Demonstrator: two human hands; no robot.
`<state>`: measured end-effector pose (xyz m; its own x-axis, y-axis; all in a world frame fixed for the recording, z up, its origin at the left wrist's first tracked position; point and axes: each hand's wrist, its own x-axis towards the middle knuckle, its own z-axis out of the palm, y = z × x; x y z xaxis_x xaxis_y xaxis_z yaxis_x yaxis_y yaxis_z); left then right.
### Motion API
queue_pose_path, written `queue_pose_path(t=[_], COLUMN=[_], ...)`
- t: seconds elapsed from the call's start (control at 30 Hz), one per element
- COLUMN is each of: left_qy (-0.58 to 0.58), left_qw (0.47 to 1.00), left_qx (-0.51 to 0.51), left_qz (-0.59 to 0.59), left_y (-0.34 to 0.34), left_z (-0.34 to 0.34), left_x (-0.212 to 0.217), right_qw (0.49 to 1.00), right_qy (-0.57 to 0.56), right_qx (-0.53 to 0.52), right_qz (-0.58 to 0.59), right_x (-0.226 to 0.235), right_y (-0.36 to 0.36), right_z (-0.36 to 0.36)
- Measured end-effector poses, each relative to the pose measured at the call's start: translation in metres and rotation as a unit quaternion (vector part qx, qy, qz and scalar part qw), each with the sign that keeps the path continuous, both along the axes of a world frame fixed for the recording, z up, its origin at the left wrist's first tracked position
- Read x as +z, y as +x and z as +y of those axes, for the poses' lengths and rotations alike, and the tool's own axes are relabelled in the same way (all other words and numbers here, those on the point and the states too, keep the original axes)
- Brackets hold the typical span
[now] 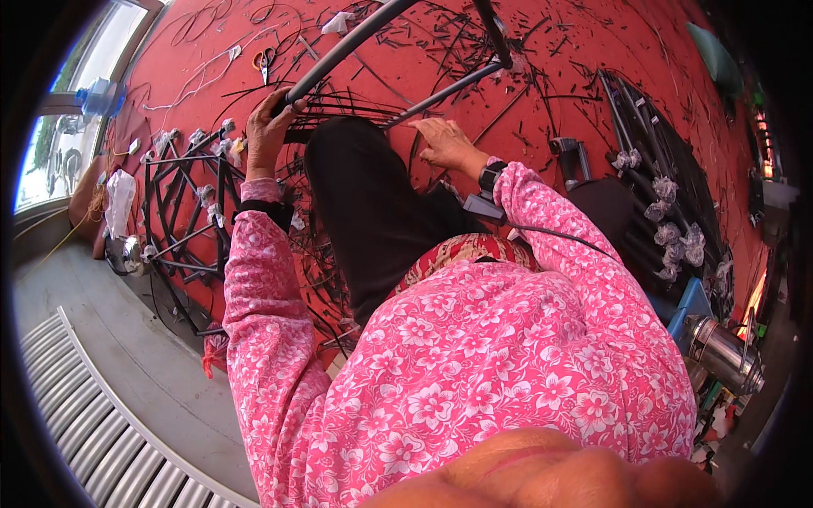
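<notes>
A dark grey tubular metal frame (360,40) rises in front of me, and a thinner bar of it runs down toward my black-trousered knee. My left hand (266,131) is closed round the lower end of its thick tube. Several thin black strips (351,110) stretch across between the tubes, just beyond the knee. At the right end of these strips is my right hand (449,146), its fingers drawn together and pointing left. Whatever its fingertips pinch is too small to make out.
Scissors (264,63) lie on the red floor (212,34) among scattered black strip offcuts. Stacked dark frames (182,199) with plastic-wrapped ends stand at left; more wrapped tubes (652,161) lie at right. A metal flask (724,354) is near my right side. A cable crosses my right sleeve.
</notes>
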<state>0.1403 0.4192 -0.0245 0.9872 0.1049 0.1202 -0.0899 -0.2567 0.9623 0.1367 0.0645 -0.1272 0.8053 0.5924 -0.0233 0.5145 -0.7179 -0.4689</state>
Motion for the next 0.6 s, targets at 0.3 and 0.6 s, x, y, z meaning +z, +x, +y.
queue_pose_path(t=[0.3, 0.6], left_qy=[0.079, 0.204], left_qw=[0.996, 0.978], left_qx=[0.041, 0.042], left_qz=[-0.017, -0.016], left_y=[-0.022, -0.027], left_z=[0.001, -0.004], left_x=[0.006, 0.025], right_qw=[0.771, 0.755], right_qy=[0.434, 0.347], right_qx=[-0.458, -0.553], right_qz=[0.087, -0.062], right_x=[-0.052, -0.081], right_y=[0.065, 0.159], right_z=[-0.037, -0.125])
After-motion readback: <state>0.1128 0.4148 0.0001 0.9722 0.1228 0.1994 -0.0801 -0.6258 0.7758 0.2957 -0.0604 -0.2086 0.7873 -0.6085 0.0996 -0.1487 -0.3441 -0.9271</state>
